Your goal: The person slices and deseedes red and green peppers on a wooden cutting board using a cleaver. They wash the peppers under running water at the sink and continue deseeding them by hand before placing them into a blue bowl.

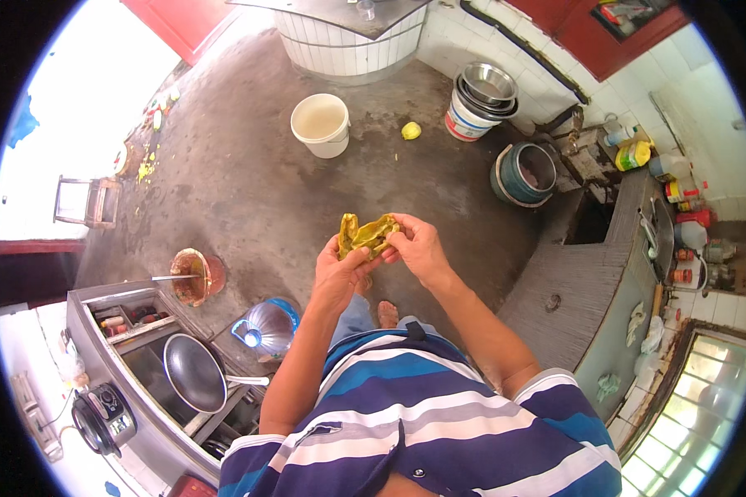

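Note:
Between both hands, in front of my body, is a soft, folded, yellow-green piece of plant food [372,235], perhaps a pickled vegetable or fruit rind. It looks wet and spread into two flaps. My left hand [342,267] grips its lower left part, with the thumb on top. My right hand [418,245] pinches the right end between thumb and fingers. The fingers hide part of its underside.
On the concrete floor ahead stand a white bucket [324,146], a yellow round fruit or vegetable [411,130], stacked basins [490,84] and a teal pot [506,177]. Leftward are a stained bucket [216,276], a large plastic bottle [276,326] and a wok [193,373]. A counter [566,286] runs rightward.

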A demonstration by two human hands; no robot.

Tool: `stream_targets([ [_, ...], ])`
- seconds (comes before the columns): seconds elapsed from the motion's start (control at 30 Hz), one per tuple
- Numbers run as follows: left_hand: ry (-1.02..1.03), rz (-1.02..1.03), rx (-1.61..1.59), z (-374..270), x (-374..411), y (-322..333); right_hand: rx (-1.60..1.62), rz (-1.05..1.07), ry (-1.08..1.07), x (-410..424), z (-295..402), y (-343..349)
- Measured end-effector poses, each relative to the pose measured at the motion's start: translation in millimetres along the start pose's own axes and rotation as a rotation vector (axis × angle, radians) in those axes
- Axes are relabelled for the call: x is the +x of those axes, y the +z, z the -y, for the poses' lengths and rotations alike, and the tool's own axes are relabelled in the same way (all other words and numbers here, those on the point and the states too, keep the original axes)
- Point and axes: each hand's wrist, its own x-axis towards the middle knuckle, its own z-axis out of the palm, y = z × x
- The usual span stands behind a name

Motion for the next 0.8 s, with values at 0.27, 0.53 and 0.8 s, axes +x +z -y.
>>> stream_targets([
  [0.27,0.015,0.009,0.082,-58.1,125.5,-12.3,0.001,-0.128,-0.060,116.0,37.6,19.9],
  [0.53,-0.004,0.148,0.262,-125.5,228.6,44.0,-0.029,-0.338,-0.118,184.9,86.5,11.5],
  [0.8,-0.076,0.264,0.327,-102.2,288.0,108.4,0.163,-0.495,-0.156,204.7,94.3,-46.7],
])
